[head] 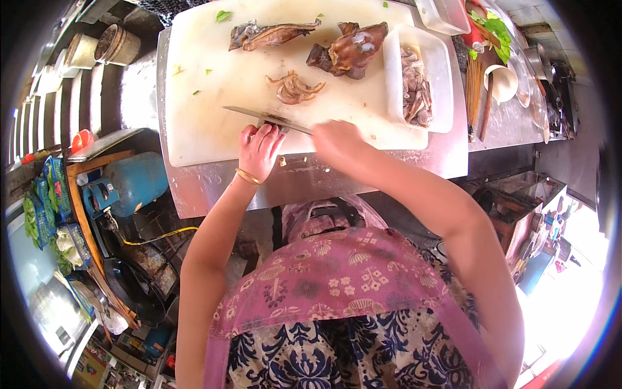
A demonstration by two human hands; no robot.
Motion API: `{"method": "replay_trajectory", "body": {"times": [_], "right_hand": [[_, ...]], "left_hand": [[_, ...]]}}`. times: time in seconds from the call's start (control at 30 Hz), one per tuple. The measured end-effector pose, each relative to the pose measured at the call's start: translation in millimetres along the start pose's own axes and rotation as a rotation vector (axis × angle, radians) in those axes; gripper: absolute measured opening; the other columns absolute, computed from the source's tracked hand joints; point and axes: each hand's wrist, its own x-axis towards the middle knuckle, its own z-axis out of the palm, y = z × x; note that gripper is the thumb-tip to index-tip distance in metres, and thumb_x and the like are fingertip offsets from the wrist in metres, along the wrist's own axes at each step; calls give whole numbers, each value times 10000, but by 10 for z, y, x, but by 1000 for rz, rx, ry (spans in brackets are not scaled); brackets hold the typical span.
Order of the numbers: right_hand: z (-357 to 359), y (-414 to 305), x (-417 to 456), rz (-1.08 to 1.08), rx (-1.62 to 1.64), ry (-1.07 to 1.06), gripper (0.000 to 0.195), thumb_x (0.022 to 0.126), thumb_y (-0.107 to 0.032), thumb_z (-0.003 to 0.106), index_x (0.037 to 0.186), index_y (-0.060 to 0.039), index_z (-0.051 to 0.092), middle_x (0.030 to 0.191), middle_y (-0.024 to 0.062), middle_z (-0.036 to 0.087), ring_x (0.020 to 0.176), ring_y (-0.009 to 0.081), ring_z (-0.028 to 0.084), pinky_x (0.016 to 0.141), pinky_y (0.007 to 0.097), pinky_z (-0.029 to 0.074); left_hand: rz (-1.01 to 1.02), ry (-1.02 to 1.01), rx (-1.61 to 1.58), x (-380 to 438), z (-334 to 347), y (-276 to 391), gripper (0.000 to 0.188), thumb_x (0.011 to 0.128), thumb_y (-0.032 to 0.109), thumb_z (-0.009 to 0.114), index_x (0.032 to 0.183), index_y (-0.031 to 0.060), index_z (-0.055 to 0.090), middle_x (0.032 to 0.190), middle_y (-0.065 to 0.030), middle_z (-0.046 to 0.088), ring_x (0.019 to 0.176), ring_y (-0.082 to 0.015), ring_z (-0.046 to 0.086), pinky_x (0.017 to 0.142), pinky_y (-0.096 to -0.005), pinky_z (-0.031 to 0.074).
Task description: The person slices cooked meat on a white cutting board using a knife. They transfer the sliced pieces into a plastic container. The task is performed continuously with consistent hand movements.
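Observation:
On a white cutting board [214,63], my left hand [261,150] presses down a small dark piece of meat [278,127] near the front edge. My right hand [337,141] grips a knife [243,111], its handle hidden in the fist. The blade lies across the piece, just beyond my left fingertips, its tip pointing left. Several curved slices [295,88] lie in a small heap beyond the blade. Farther back are two larger brown pieces of meat, a long one [274,35] and a broad one [357,51]. Sliced meat [415,90] fills part of a clear plastic container [442,82] at the board's right.
The board rests on a metal table [204,189]. Right of it are thin wooden sticks [473,97], a white cup [503,83] and leafy greens [500,36]. A blue gas cylinder [141,180] stands at the lower left. Two buckets [116,44] [81,51] are at the upper left.

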Motion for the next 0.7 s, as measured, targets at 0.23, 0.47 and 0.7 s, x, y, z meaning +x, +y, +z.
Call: {"method": "replay_trajectory", "body": {"times": [0.23,0.47,0.7], "right_hand": [[-156,-19,496,20,262,130,291,814,-232,492,772,12,645,781,204,632,727,336,628,669,429,493],[-322,233,-49,152,321,218,350,840,-316,478,777,-5,625,710,208,614,684,362,602,671,444,470],[-90,352,-299,148,318,326,342,836,-314,499,744,-6,615,637,205,591,638,375,590,628,454,470]], "left_hand": [[-137,-170,-244,151,-426,98,329,714,39,581,1040,10,545,1095,-130,560,961,-312,523,862,-398,407],[114,-367,-117,223,-672,-338,426,651,-93,485,1057,33,521,1212,-117,505,1124,-319,461,953,-394,383],[154,-642,-404,617,-513,-353,364,669,-6,632,1018,70,564,1052,-97,574,991,-268,532,842,-342,447]]}}
